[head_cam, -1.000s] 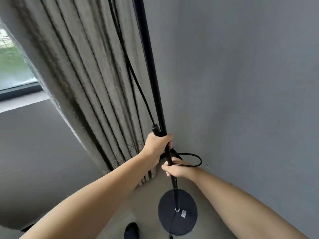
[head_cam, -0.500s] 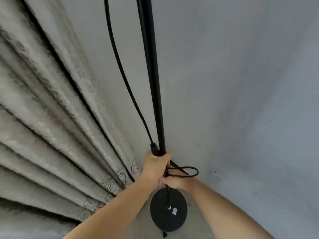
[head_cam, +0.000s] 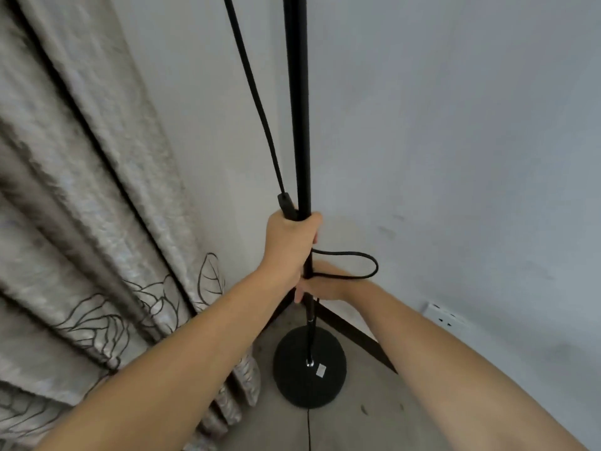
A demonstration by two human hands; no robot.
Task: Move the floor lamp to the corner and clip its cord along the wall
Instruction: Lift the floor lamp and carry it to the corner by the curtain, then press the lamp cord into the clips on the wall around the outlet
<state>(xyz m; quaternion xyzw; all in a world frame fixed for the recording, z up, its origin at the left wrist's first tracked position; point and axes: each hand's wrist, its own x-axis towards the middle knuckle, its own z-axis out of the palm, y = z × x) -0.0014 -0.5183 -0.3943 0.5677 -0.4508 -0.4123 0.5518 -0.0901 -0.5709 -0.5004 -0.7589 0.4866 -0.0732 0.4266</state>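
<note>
With both fists clamped on the pole (head_cam: 300,125), left hand (head_cam: 290,242) above right hand (head_cam: 320,285), the base (head_cam: 309,366) sits near the corner; that loose cord (head_cam: 364,265) loop could snag and tip it.

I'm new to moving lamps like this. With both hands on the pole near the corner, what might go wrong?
The cord loop sticking out beside the right hand could snag or get pinched. The slack cord hanging by the curtain might catch in it. The base could tip if set down unevenly.
</note>
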